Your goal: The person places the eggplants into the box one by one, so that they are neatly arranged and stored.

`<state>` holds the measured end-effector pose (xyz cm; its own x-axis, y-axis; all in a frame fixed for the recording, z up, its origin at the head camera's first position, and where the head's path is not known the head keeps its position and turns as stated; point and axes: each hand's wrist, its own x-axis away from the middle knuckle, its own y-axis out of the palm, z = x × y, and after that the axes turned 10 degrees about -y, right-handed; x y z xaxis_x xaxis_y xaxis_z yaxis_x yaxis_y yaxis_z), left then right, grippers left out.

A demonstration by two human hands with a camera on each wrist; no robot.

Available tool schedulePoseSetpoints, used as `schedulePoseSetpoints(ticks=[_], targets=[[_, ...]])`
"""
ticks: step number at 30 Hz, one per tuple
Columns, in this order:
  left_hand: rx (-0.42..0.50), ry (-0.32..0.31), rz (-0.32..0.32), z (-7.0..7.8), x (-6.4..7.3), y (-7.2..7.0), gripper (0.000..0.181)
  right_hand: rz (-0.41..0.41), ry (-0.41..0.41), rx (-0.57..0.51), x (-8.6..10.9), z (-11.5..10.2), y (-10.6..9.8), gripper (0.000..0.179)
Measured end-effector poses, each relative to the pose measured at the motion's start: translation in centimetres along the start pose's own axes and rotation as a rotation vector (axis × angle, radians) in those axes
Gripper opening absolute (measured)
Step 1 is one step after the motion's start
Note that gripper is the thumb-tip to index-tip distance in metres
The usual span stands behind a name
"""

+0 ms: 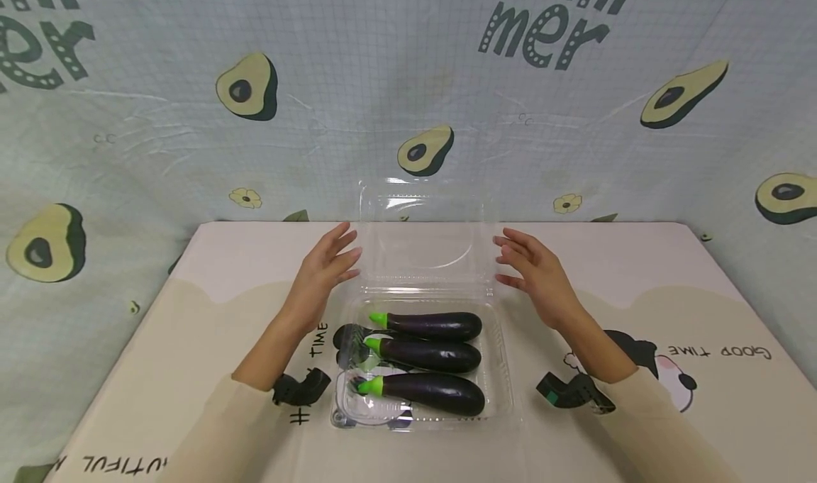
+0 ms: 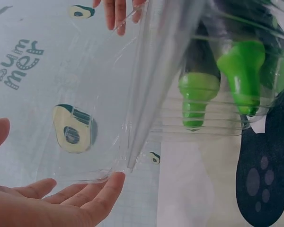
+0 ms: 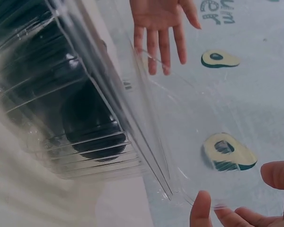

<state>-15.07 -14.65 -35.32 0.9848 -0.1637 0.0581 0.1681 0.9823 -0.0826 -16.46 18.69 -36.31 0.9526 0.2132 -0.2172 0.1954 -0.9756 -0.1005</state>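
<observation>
L/R hands flanking raised clr lid, 3 eggplants in box

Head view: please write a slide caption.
Left hand and right hand flank the raised lid of a box holding three eggplants.

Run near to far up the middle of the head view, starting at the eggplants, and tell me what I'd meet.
Nearest eggplant → middle eggplant → farthest eggplant → open clear plastic lid → printed avocado.
</observation>
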Motion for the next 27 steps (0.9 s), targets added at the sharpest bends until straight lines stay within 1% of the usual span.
schedulePoseSetpoints(ticks=[9, 18, 23, 27], targets=[[-0.008, 0.011, -0.01, 0.2, 0.7, -0.5, 0.063, -0.004, -0.067, -0.065, 0.6, -0.4, 0.0, 0.058], [0.048, 0.035, -0.04, 0.6, 2.0, -0.5, 0.063, 0.002, -0.19, -0.122, 1.3, -0.2, 0.0, 0.052], [0.03, 0.041, -0.056, 0.6, 2.8, -0.2, 0.064, 0.005, -0.239, -0.134, 1.8, 0.2, 0.1, 0.048], [0.005, 0.031, -0.056, 0.7, 3.4, -0.3, 0.064, -0.004, -0.277, -0.177, 2.2, 0.3, 0.2, 0.048]])
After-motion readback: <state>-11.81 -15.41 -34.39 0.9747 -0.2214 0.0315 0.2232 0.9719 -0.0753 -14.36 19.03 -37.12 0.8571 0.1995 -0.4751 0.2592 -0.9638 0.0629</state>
